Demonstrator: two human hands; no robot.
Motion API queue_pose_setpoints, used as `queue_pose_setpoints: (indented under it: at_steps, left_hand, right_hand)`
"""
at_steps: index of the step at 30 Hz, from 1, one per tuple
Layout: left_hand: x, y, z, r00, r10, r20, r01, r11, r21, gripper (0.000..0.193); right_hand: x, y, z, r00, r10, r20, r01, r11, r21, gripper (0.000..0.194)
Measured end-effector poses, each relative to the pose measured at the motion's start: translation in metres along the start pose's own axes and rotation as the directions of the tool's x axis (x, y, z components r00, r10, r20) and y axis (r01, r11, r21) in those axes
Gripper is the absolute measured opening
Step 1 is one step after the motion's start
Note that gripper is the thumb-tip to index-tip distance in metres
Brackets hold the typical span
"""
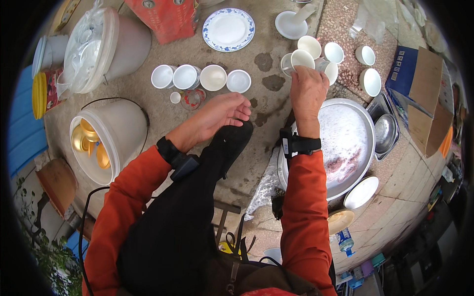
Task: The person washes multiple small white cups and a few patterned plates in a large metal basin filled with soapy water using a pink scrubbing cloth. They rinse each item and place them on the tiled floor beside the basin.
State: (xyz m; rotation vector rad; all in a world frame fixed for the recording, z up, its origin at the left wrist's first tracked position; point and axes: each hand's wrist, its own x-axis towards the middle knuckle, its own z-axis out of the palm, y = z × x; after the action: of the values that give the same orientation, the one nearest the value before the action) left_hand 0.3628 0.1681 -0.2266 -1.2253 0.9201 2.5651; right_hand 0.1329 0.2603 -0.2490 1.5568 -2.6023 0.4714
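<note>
My right hand [310,88] has its fingers on the near rim of a white cup [302,59]. Around that cup stand other white cups, among them a white mug [309,47] and a smaller cup [334,53]. My left hand [227,110] is empty, its fingers loosely curled and apart, over the toe of my black shoe [235,138]. Just beyond it runs a row of white cups [213,77]. A tiny white cup [175,97] and a clear glass [192,99] with red marks sit in front of that row.
A metal basin [344,148] of sudsy water is beside my right forearm. White buckets [129,129] are at left, one holding gold-coloured ware. A blue-rimmed plate [229,29] lies ahead. At right are a cardboard box [422,81], metal trays [385,129] and a plastic bottle [345,240].
</note>
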Motion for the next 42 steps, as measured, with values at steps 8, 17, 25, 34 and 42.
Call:
queue_pose_setpoints:
  at_steps: [8,17,25,34,42]
  left_hand:
    - [0.016,0.036,0.04,0.951,0.27,-0.151,-0.301,0.921,-0.248,0.04]
    - [0.01,0.038,0.029,0.971,0.194,-0.138,-0.23,0.917,-0.327,0.036]
    - [0.004,0.05,0.031,0.953,0.236,-0.19,-0.293,0.879,-0.377,0.03]
    - [0.015,0.021,0.042,0.849,0.5,-0.171,-0.497,0.865,0.062,0.027]
    - [0.006,0.031,0.034,0.899,0.198,-0.39,-0.327,0.896,-0.299,0.036]
  right_hand:
    - [-0.041,-0.058,-0.028,0.984,-0.079,-0.158,0.111,0.972,0.206,0.025]
    - [-0.051,-0.108,-0.029,0.99,-0.141,0.026,0.132,0.966,0.224,0.041]
    - [-0.038,-0.119,-0.033,0.999,-0.04,0.004,0.028,0.774,0.633,0.03]
    - [-0.051,-0.126,-0.034,0.672,0.443,0.593,-0.554,-0.23,0.8,0.041]
    - [-0.067,-0.124,-0.037,0.999,0.003,0.038,-0.027,0.777,0.629,0.032]
